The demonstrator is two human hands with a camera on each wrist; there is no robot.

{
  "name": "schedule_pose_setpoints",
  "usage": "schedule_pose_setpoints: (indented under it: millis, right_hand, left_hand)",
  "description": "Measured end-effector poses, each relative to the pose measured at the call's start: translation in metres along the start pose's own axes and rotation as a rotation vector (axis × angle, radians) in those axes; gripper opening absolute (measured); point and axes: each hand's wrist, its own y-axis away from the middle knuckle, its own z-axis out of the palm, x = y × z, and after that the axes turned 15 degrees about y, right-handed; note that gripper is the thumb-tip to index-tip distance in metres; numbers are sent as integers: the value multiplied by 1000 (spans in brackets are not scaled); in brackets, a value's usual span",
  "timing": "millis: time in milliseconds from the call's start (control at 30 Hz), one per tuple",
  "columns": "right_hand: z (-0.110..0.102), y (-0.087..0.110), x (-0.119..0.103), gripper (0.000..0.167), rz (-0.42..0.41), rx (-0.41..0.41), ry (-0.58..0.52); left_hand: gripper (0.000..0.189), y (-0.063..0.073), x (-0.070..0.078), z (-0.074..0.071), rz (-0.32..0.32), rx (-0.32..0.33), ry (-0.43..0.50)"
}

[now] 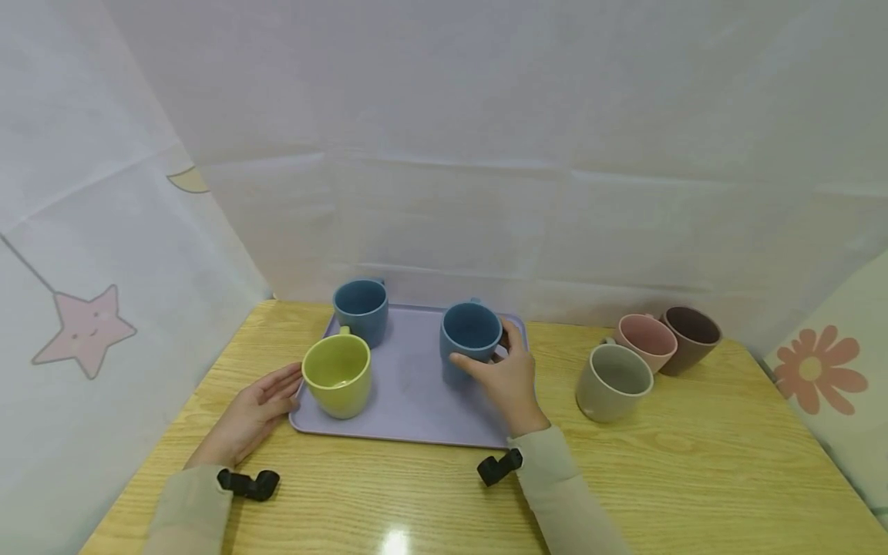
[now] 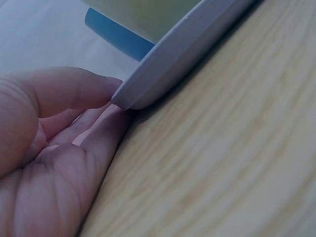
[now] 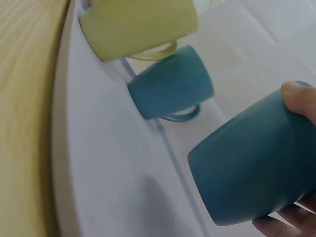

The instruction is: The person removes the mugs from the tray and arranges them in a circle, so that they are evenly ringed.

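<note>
My right hand (image 1: 509,381) grips a blue mug (image 1: 472,331) round its rim and side, thumb in front. In the right wrist view this mug (image 3: 252,163) hangs apart from the lilac tray (image 1: 409,385), a shadow below it. By the tray's left front corner, my left hand (image 1: 250,416) lies low with its fingers fairly straight; in the left wrist view its thumb (image 2: 79,89) touches the tray rim (image 2: 158,64). On the tray's left side stand a yellow-green mug (image 1: 338,385) in front and another blue mug (image 1: 364,320) behind, both upright.
Right of the tray, a grey mug (image 1: 610,389), a pink mug (image 1: 647,339) and a dark brown cup (image 1: 690,339) stand close together on the wooden table (image 1: 388,493). A white cloth wall (image 1: 451,216) rises behind the table.
</note>
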Motion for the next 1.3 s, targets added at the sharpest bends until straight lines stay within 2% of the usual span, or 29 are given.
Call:
schedule_pose_setpoints:
  millis: [267, 500, 633, 1067, 1300]
  right_hand:
    - [-35, 1, -3, 89, -73, 31, 72]
    - [-73, 3, -10, 86, -61, 43, 107]
    - [-92, 6, -11, 84, -57, 67, 89]
    - [-122, 8, -15, 81, -61, 143, 58]
    - [-148, 5, -15, 78, -114, 271, 65]
  left_hand:
    - [74, 0, -3, -1, -1, 10, 4]
    - [74, -1, -5, 1, -8, 14, 23]
    - [74, -1, -6, 2, -10, 13, 20]
    - [74, 2, -4, 0, -10, 20, -10]
    - [74, 0, -2, -1, -6, 9, -18]
